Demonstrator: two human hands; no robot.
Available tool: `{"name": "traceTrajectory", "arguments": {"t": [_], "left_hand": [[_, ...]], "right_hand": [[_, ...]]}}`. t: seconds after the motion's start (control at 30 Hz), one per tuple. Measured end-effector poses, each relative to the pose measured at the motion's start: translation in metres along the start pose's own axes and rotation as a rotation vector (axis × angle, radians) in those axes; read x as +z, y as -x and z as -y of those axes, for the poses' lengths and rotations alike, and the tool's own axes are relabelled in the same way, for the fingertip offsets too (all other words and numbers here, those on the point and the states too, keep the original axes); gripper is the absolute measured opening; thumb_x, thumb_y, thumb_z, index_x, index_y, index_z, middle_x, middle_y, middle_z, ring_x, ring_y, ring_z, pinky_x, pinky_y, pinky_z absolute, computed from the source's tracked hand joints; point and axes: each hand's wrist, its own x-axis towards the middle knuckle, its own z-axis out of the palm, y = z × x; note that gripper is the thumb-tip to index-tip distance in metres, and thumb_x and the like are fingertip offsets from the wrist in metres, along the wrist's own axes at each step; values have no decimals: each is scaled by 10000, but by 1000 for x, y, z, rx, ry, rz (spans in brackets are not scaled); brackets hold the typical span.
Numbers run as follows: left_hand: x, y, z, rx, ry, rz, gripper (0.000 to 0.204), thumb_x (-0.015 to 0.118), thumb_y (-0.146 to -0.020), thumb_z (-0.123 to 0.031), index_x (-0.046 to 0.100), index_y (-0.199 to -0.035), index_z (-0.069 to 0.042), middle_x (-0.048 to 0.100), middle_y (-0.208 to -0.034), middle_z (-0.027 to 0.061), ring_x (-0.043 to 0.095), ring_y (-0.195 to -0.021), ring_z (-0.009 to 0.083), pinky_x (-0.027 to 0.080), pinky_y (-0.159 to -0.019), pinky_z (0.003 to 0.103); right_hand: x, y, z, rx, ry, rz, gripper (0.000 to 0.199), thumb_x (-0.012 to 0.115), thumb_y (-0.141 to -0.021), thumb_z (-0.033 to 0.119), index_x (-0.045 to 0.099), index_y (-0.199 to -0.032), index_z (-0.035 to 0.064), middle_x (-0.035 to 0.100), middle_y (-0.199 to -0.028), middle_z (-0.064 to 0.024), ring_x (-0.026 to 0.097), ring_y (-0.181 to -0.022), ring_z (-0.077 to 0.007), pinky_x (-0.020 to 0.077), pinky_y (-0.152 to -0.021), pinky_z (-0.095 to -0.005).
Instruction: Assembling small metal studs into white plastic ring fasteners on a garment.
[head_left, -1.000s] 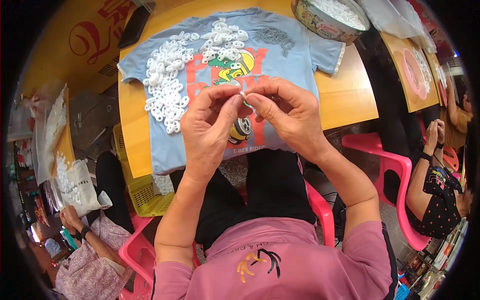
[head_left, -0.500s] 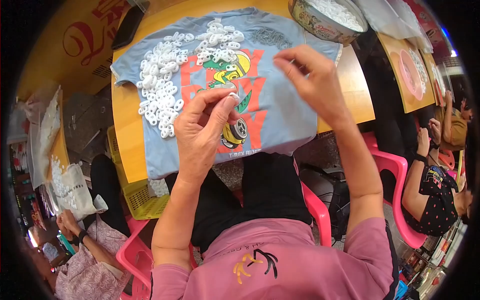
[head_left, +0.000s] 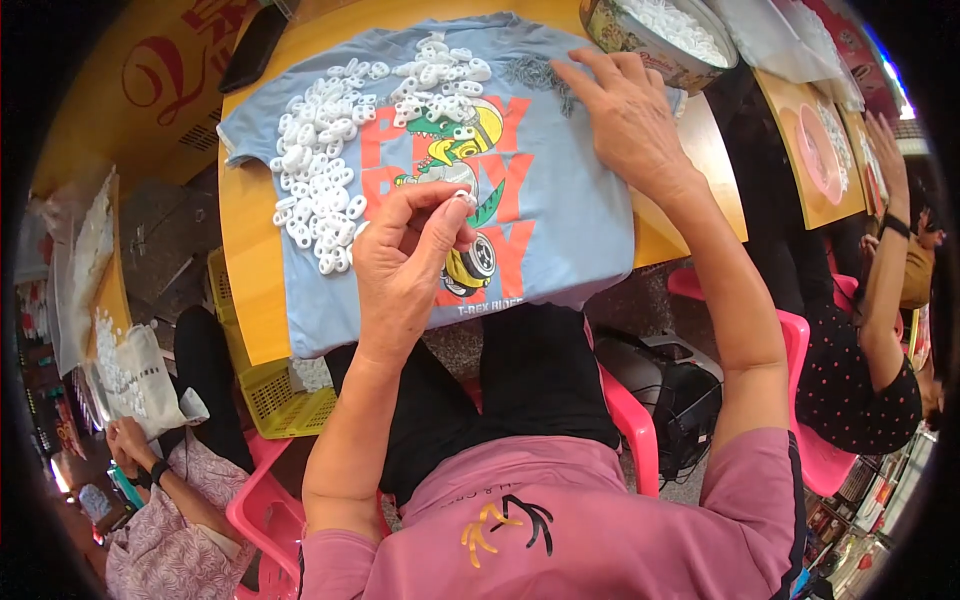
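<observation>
Leaving the white piece [head_left: 463, 196] pinched in the left hand [head_left: 402, 258] alone, the right hand [head_left: 636, 122] now reaches the grey pile [head_left: 528, 73], visible fingers spread.

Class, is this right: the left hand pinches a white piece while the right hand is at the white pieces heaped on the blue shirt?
Not quite: the head view shows the right hand at the dark grey pile on the blue shirt. The left hand does pinch a white piece.
</observation>
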Motion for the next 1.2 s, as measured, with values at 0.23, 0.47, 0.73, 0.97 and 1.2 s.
{"name": "traceTrajectory", "arguments": {"t": [0.23, 0.47, 0.73, 0.97, 1.2], "left_hand": [[-1, 1, 0, 13, 5, -2, 146, 629, -934, -75, 653, -1053, 7, 667, -866, 30, 615, -741, 74, 499, -686, 214], [-1, -1, 1, 14, 14, -5, 141, 630, -931, -70, 653, -1045, 9, 670, -872, 34, 618, -737, 74, 502, -678, 216], [0, -1, 2, 28, -22, 1, 146, 636, -929, -92, 658, -1041, -1, 668, -873, 33, 624, -733, 75, 504, -669, 217], [0, 0, 2, 21, -22, 10, 142, 633, -929, -82, 656, -1045, -4, 667, -878, 33, 623, -741, 75, 504, -676, 215], [1, 0, 2, 26, -11, 9, 141, 634, -929, -76, 655, -1047, -2, 665, -874, 29, 622, -737, 78, 498, -665, 215]], "right_hand": [[-32, 20, 19, -98, -81, 99, 451, 533, -767, -46, 636, -1185, 91, 578, -1253, -77, 480, -1199, -301, 366, -1014, -424], [-48, 27, 11, -120, -298, 50, 285, 572, -788, -54, 666, -1036, 47, 629, -1111, -100, 549, -1087, -317, 421, -947, -410], [-35, 17, 13, -16, -350, 37, 125, 662, -834, 59, 679, -957, 40, 633, -973, -104, 580, -944, -301, 460, -826, -388], [-18, -6, 12, -138, -342, -5, 116, 696, -808, 105, 692, -917, 65, 609, -907, -83, 581, -909, -284, 467, -797, -384], [-9, -25, 9, -319, -241, 60, 132, 699, -788, 105, 649, -901, 57, 596, -927, -71, 576, -939, -276, 474, -787, -379]]}}
